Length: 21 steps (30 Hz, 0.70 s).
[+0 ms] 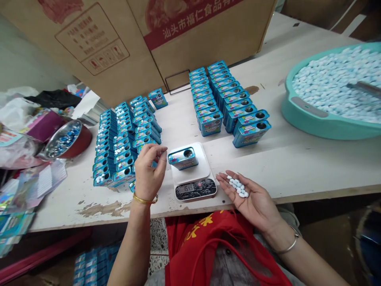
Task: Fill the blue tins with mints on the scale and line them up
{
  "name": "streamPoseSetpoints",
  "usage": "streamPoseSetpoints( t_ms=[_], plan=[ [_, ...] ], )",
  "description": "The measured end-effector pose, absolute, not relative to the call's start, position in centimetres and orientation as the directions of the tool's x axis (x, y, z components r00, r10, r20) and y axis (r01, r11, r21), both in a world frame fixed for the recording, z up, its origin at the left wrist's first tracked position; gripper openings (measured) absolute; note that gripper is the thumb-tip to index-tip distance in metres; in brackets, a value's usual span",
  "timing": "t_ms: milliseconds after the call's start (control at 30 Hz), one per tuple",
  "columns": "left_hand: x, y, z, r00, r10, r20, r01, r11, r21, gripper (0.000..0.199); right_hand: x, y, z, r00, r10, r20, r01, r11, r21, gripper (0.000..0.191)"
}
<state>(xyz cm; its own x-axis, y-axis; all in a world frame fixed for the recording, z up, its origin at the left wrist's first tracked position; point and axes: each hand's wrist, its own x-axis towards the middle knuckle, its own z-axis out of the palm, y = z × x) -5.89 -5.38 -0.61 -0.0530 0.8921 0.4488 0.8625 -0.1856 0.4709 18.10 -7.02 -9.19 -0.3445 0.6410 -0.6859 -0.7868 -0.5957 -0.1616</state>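
Note:
My right hand (250,198) lies palm up at the table's front edge, cupping several small white candies (237,186). My left hand (149,171), wearing a gold bangle, has its fingertips pinched together just left of a digital kitchen scale (193,184). Nothing shows between those fingers. A blue printed tin (183,158) with a round opening rests on the scale. Behind my left hand stand rows of matching blue tins (114,149), and more rows (212,99) stand beyond the scale.
A teal basin (300,115) heaped with pale candies, with a metal scoop (364,88) in it, sits at right. A steel bowl (64,139) of blue pieces, plastic bags and printed sheets lie at left. A large cardboard box (98,43) stands behind the table.

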Motion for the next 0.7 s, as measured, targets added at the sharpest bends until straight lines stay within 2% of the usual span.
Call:
streamPoseSetpoints(
  t_ms=[333, 700],
  plan=[
    [-5.9, -5.5, -0.8, -0.055, 0.891, 0.451, 0.851, -0.195, 0.489, 0.01, 17.9, -7.0, -9.0, -0.347, 0.633, -0.692, -0.777, -0.607, -0.165, 0.021],
    [-3.3, -5.0, -1.2, 0.036, 0.894, 0.447, 0.807, -0.29, 0.515, 0.011, 17.1, -7.3, -9.2, -0.407, 0.619, -0.672, -0.755, -0.642, -0.135, 0.021]
  ],
)
